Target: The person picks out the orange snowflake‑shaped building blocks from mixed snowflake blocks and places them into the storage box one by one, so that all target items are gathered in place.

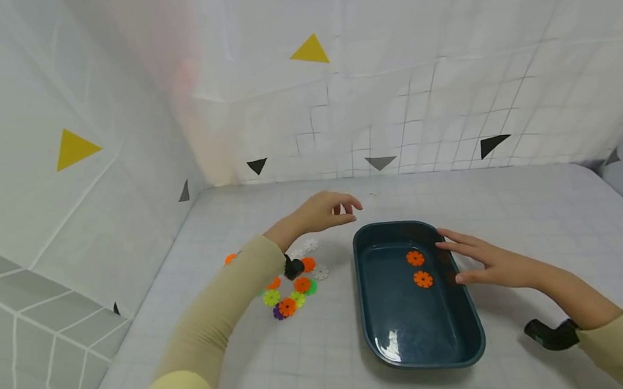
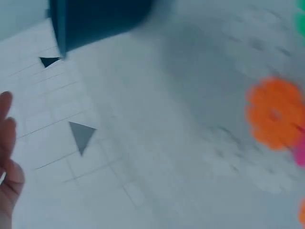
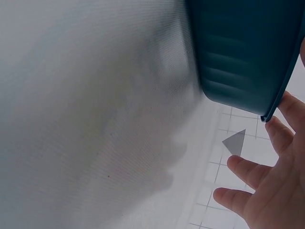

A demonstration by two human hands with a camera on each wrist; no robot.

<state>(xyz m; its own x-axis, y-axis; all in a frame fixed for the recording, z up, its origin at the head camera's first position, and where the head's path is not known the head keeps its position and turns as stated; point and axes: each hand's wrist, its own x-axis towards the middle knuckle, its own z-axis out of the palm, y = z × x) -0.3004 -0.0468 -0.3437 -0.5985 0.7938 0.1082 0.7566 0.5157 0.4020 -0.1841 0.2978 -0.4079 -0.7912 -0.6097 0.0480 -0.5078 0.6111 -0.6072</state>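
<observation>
A dark teal tray (image 1: 384,334) stands on the table, with two orange flower-shaped discs, one of them an orange disc (image 1: 423,279), lying inside. My left hand (image 1: 324,210) hovers beyond the tray's far left corner, fingers loosely bent, with nothing visible between them. Its fingers (image 2: 7,138) show at the edge of the left wrist view. Along the tray's right rim rests my right hand (image 1: 492,264), its fingers spread and fairly straight. In the right wrist view, fingertips (image 3: 275,125) touch the rim from outside.
Several flower-shaped discs in orange, yellow-green, green, purple and white, including a yellow-green disc (image 1: 271,297), lie left of the tray beneath my left forearm. A white gridded backdrop (image 1: 386,105) with yellow, grey and black triangles rises behind the white table (image 1: 296,370).
</observation>
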